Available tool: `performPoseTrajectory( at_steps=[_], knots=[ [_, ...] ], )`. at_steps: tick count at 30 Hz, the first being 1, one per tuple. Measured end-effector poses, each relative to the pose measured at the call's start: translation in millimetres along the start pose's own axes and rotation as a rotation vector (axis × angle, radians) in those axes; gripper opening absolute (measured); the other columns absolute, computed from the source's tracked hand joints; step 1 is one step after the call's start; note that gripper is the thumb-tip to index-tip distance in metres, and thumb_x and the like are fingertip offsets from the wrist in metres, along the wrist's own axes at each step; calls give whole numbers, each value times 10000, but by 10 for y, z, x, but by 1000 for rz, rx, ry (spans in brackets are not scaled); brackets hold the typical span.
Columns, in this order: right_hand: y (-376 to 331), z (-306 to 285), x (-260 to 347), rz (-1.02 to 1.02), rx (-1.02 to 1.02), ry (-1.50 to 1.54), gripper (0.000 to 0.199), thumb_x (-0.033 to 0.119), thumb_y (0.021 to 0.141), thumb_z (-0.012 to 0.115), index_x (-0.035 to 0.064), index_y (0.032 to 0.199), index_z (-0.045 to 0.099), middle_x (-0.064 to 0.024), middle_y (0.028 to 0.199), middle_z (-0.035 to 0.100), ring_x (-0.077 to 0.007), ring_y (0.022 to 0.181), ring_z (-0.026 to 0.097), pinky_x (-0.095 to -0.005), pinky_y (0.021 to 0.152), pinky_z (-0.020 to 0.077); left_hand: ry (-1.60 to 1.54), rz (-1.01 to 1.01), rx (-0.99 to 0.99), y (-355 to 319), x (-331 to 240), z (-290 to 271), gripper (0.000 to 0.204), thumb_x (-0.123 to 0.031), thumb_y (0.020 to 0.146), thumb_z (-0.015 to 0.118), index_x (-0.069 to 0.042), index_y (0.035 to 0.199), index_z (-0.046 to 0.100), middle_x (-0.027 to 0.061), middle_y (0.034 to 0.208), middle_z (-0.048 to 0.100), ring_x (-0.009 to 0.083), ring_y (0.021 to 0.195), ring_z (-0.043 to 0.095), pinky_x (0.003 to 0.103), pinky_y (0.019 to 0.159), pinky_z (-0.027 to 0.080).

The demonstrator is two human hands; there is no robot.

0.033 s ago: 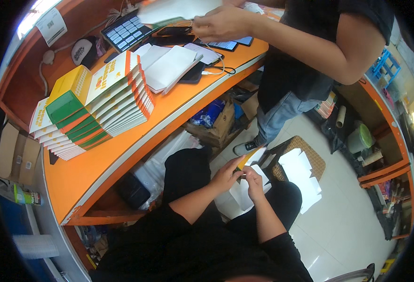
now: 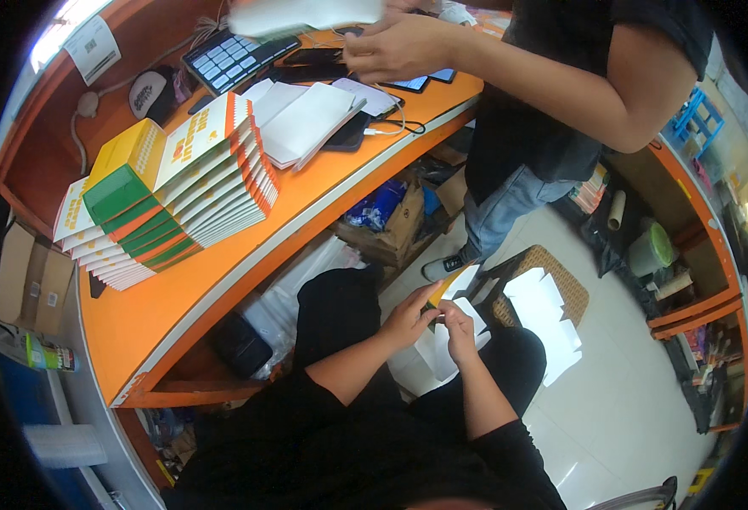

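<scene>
I sit with both hands over my lap. My left hand (image 2: 409, 316) and my right hand (image 2: 459, 327) pinch a flat white carton blank (image 2: 457, 287) with an orange edge, the fingertips meeting at its lower end. More white sheets (image 2: 429, 361) lie on my black trousers under the hands. To my left runs an orange desk (image 2: 221, 280) with a fanned stack of flat green, orange and white cartons (image 2: 178, 187).
Another person in a black shirt stands at the desk's far end, a hand (image 2: 399, 47) holding a white sheet (image 2: 306, 13) over phones and a calculator (image 2: 238, 55). White booklets (image 2: 306, 123) lie beside them. A woven stool with a white blank (image 2: 544, 314) stands on the tiled floor.
</scene>
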State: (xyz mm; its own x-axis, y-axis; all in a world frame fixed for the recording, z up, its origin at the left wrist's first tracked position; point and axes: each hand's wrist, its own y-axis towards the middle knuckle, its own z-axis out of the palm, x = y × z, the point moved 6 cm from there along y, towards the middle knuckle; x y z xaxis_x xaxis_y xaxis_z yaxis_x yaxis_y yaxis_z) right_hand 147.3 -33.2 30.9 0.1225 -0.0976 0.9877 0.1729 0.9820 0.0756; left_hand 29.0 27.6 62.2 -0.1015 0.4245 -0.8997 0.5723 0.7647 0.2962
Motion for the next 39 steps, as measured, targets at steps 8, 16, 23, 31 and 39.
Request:
performPoseTrajectory(
  at_steps=[8, 16, 23, 31, 39],
  knots=[
    [108, -517, 377, -158, -731, -347, 233, 153, 909, 624, -13, 1070, 655, -130, 1132, 619, -238, 1066, 564, -333, 916, 434, -92, 130, -164, 98, 90, -273, 577, -479, 966, 371, -25, 1316, 439, 210, 1221, 550, 342, 1149, 540, 394, 976, 411],
    [37, -657, 443, -173, -678, -478, 148, 120, 874, 663, -22, 907, 695, -110, 889, 690, -192, 850, 638, -307, 816, 473, 83, -33, -457, 108, 358, -276, 358, -262, 963, 500, -22, 1228, 471, 181, 1106, 566, 277, 1053, 564, 373, 895, 445],
    [62, -149, 464, -338, -396, -672, 64, 23, 760, 732, 27, 811, 694, -95, 853, 680, -217, 784, 668, -306, 701, 527, -486, -169, -107, 101, 558, 102, 297, -145, 891, 661, -24, 1085, 472, 54, 970, 598, 141, 846, 597, 296, 759, 489],
    [84, -1, 373, -216, -336, -535, 88, 66, 778, 730, 11, 841, 703, -109, 948, 700, -237, 876, 666, -321, 796, 509, -704, -361, -253, 72, 719, 49, 147, -103, 950, 556, -11, 1060, 526, 76, 1015, 623, 144, 934, 610, 279, 830, 492],
    [67, -108, 245, -133, -474, -407, 103, 80, 823, 707, 12, 899, 719, -99, 986, 697, -211, 951, 647, -319, 879, 472, -62, -35, -104, 41, 244, 23, 138, -129, 885, 646, -21, 953, 697, 84, 916, 681, 139, 832, 621, 275, 776, 474]
  ],
)
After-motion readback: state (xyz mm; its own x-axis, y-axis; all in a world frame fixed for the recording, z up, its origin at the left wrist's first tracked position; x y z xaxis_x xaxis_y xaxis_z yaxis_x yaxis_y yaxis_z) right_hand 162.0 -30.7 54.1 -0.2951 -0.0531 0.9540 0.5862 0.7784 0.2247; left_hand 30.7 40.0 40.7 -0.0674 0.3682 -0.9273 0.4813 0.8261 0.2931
